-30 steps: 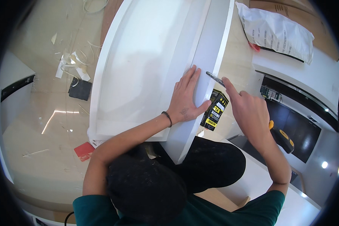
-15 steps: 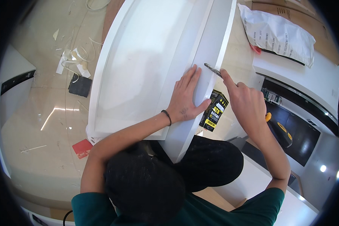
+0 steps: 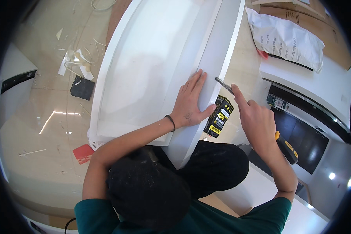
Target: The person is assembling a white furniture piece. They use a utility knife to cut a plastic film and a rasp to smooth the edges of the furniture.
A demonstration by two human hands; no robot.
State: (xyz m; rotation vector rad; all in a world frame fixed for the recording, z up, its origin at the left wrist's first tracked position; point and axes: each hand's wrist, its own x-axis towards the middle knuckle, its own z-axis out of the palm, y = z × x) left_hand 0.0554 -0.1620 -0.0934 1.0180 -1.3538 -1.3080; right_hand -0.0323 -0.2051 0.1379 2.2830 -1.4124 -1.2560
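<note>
My left hand (image 3: pixel 190 105) lies flat on the white panel piece (image 3: pixel 179 150), its fingers together and thumb out over the edge. My right hand (image 3: pixel 257 121) is closed round a long, narrow tool (image 3: pixel 224 85) with a dark metal blade. The blade's tip is by the panel's right edge; I cannot tell whether it touches. My index finger lies along the blade. The tool's black-and-yellow handle (image 3: pixel 287 149) shows beyond my wrist. Its exact kind is unclear. The panel's lower end is between my knees.
A black-and-yellow box (image 3: pixel 219 119) is on the floor right of the panel. Farther right are a white sack (image 3: pixel 286 41) and a dark-fronted white cabinet (image 3: pixel 296 136). On the left floor are a black square block (image 3: pixel 82 88), a red card (image 3: pixel 83 153) and white scraps with cord.
The blade and my right hand have shifted slightly down and to the right, so the tip has drawn back from over the panel to its edge. My left hand stays on the panel.
</note>
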